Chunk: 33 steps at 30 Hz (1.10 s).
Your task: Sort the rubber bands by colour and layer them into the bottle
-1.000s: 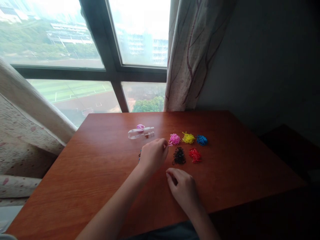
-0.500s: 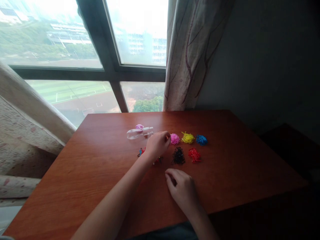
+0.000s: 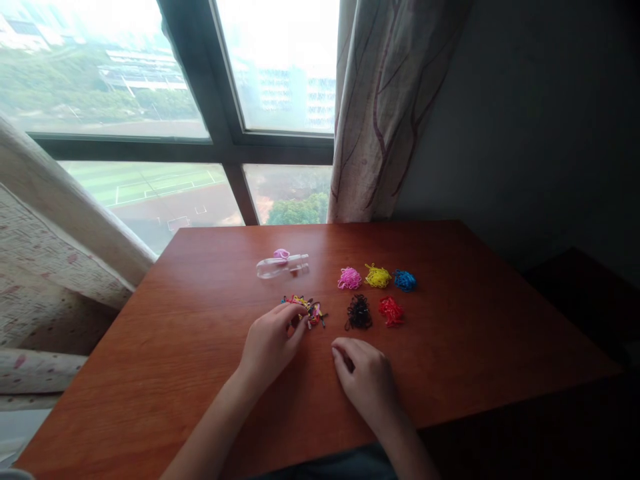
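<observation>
Has left hand (image 3: 270,340) at multicoloured bands (image 3: 317,311), cannot tell if gripping; has right hand (image 3: 369,372) near black bands (image 3: 359,312), with fingers (image 3: 357,346) curled closed.

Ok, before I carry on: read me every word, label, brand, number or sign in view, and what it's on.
No readable text anywhere.
Clear bottle: no label I can make out.
Mixed loops by the left hand: no lettering visible.
Buildings outside: too hazy to read any sign.
</observation>
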Tool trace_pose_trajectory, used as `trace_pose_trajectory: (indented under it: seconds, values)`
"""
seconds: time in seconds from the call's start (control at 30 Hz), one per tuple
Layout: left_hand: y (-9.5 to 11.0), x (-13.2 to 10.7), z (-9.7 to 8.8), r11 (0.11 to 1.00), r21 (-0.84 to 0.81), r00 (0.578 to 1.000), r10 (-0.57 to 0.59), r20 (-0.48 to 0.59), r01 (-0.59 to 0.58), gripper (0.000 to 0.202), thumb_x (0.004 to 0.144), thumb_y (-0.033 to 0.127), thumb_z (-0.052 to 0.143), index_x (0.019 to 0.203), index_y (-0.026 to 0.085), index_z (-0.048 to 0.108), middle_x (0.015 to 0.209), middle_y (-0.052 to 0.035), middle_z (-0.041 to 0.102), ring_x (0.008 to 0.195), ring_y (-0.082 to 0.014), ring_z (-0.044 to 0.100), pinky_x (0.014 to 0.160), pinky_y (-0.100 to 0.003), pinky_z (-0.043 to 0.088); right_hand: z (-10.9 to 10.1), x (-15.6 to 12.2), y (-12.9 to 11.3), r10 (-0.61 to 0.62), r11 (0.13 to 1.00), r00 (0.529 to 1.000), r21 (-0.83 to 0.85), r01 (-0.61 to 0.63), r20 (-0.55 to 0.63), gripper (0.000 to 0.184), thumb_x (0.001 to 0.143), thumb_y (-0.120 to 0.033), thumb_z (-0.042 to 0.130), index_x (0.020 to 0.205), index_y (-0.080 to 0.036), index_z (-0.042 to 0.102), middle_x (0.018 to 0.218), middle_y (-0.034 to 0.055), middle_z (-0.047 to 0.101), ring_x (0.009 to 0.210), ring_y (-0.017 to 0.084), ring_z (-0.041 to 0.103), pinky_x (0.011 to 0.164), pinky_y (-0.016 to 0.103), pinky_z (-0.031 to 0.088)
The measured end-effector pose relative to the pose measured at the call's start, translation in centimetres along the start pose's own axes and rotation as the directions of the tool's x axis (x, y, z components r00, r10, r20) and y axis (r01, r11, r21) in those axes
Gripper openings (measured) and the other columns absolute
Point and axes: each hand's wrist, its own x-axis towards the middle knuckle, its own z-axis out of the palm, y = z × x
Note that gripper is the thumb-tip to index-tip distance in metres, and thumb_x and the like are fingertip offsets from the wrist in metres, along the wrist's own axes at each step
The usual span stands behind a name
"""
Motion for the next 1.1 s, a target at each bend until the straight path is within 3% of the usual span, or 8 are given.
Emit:
trace_pose_trajectory:
  seconds: [0.13, 0.3, 0.43, 0.63, 0.8, 1.1]
  values:
    - [0.6, -0.7, 0.5, 0.994, 0.092, 0.998, -0.053, 0.024, 0.051, 0.014, 0.091, 0.03, 0.052, 0.09, 0.023, 0.064, 0.087, -0.0005, 0.068, 0.075, -0.015, 0.063, 0.065, -0.024, 0.041, 0.1, -0.1, 0.0, -0.008, 1.0, 1.0, -0.011, 0.008, 0.002, 0.017, 0.09, -0.016, 0.051, 0.09, -0.023, 0.066, 0.083, 0.0016, 0.071, 0.075, 0.017, 0.065, 0.07, 0.026, 0.042]
    - [2.7, -0.1, 1.7, 0.939, 0.342, 0.994, -0.059, 0.094, 0.023, 0.018, 0.093, 0.035, 0.049, 0.09, 0.023, 0.062, 0.093, -0.0029, 0.07, 0.079, -0.0196, 0.067, 0.059, -0.026, 0.039, 0.0, -0.1, 0.1, -0.005, 1.0, 1.0, -0.029, 0.006, 0.013, 0.016, 0.09, -0.015, 0.052, 0.087, -0.023, 0.066, 0.079, 0.0011, 0.07, 0.073, 0.018, 0.064, 0.068, 0.026, 0.04]
    - [3.9, 0.6, 2.3, 0.895, 0.445, 0.989, -0.078, 0.129, 0.013, 0.019, 0.092, 0.035, 0.05, 0.093, 0.02, 0.061, 0.093, -0.0068, 0.07, 0.08, -0.0234, 0.068, 0.058, -0.028, 0.04, -0.1, 0.0, 0.0, -0.011, 1.0, 1.0, -0.023, 0.011, 0.008, 0.017, 0.089, -0.015, 0.051, 0.087, -0.023, 0.066, 0.08, 0.0014, 0.07, 0.074, 0.018, 0.064, 0.068, 0.026, 0.041]
    - [4.0, 0.7, 2.6, 0.884, 0.468, 0.985, -0.095, 0.147, 0.016, 0.017, 0.092, 0.027, 0.046, 0.098, 0.019, 0.06, 0.091, -0.0075, 0.07, 0.08, -0.0246, 0.069, 0.058, -0.029, 0.042, 0.0, -0.1, 0.1, -0.018, 1.0, 1.0, -0.013, 0.018, 0.002, 0.018, 0.089, -0.014, 0.051, 0.088, -0.023, 0.066, 0.082, 0.0015, 0.071, 0.075, 0.018, 0.065, 0.069, 0.026, 0.042]
    - [3.6, 0.3, 2.7, 0.884, 0.467, 0.986, -0.073, 0.151, -0.006, 0.026, 0.097, 0.026, 0.036, 0.091, 0.021, 0.061, 0.086, -0.006, 0.07, 0.075, -0.0221, 0.069, 0.056, -0.027, 0.039, -0.1, 0.0, 0.1, -0.016, 1.0, 1.0, -0.021, 0.016, 0.001, 0.018, 0.089, -0.014, 0.051, 0.086, -0.023, 0.066, 0.079, 0.0017, 0.07, 0.073, 0.017, 0.065, 0.068, 0.026, 0.043]
    - [3.0, -0.1, 2.0, 0.908, 0.419, 0.991, -0.032, 0.132, -0.026, 0.023, 0.096, 0.027, 0.04, 0.089, 0.021, 0.061, 0.087, -0.0056, 0.071, 0.074, -0.0215, 0.068, 0.057, -0.027, 0.038, -0.3, 0.1, -0.2, -0.022, 0.999, 1.0, -0.034, 0.022, -0.003, 0.019, 0.089, -0.014, 0.05, 0.088, -0.022, 0.067, 0.081, 0.0022, 0.071, 0.075, 0.017, 0.066, 0.07, 0.025, 0.044]
